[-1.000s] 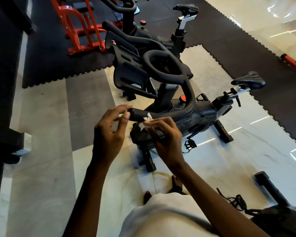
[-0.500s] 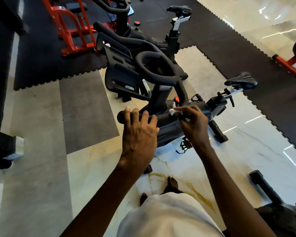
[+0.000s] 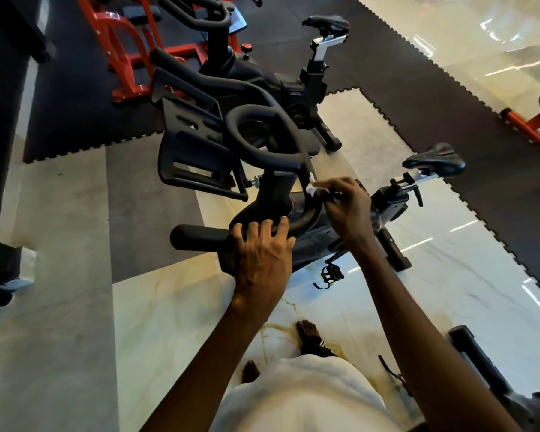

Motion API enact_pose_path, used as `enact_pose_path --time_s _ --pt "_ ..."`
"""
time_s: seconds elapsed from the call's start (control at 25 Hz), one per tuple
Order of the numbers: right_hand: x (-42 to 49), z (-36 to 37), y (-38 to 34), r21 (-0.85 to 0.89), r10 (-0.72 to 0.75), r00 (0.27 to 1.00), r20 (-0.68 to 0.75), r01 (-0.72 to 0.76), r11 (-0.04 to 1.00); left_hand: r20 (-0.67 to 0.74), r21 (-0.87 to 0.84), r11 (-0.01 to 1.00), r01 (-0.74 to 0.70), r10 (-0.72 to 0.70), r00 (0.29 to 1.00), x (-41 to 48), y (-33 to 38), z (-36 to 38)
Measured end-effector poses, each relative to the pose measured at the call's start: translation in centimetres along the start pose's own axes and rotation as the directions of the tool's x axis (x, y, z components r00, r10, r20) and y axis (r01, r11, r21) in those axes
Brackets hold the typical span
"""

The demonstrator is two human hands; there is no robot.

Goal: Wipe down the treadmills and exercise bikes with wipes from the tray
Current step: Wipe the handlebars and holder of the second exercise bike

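Note:
A black exercise bike (image 3: 387,204) stands in front of me on the marble floor. My left hand (image 3: 262,254) grips the near end of its black handlebar (image 3: 200,236), fingers curled over the bar. My right hand (image 3: 346,207) pinches a small white wipe (image 3: 311,188) and presses it against the curved handlebar tube where it bends up toward the loop. The bike's saddle (image 3: 434,163) lies to the right. No tray is in view.
A second black bike (image 3: 281,85) stands just behind the first, with a third behind it. Red equipment frames (image 3: 122,51) sit at the back left and far right. Black rubber mats (image 3: 449,113) border the marble. Another black machine (image 3: 480,378) is at bottom right. My feet (image 3: 306,332) are below.
My left hand went from open beside the bar end to gripping it. My right hand slid the wipe along the handlebar, away from the near end and up the curve.

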State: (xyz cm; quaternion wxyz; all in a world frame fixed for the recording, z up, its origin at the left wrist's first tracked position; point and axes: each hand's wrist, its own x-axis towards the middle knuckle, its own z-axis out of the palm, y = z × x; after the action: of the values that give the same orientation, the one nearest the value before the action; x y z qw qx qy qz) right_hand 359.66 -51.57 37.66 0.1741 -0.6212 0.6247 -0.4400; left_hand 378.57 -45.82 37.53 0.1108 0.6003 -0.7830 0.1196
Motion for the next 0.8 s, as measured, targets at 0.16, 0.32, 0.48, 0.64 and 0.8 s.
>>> enact_pose_path --time_s 0.16,0.32,0.48,0.64,0.8 --pt "1.9 -1.3 1.7 0.053 -0.087 0.988 0.125 0.081 0.995 0.008 -0.062 0.994 0.092 -0.092 0.996 1.4 2.3 0.9" --pt "2.0 -2.5 4.2 0.101 -0.225 0.929 0.295 0.204 0.974 -0.029 -0.135 0.971 0.196 -0.202 0.979 2.7 4.9 2.0" --pt "8.0 -0.9 5.0 0.219 -0.293 0.910 0.294 0.235 0.947 -0.033 -0.131 0.943 0.305 -0.311 0.950 3.7 7.1 2.7" --pt "8.6 -1.3 6.0 0.269 -0.332 0.873 0.358 0.244 0.932 -0.044 -0.133 0.918 0.374 -0.382 0.923 4.4 8.2 2.9" --pt "7.2 -3.2 6.9 0.335 -0.367 0.821 0.438 0.229 0.914 -0.077 -0.134 0.908 0.398 -0.410 0.909 4.7 8.7 3.2"
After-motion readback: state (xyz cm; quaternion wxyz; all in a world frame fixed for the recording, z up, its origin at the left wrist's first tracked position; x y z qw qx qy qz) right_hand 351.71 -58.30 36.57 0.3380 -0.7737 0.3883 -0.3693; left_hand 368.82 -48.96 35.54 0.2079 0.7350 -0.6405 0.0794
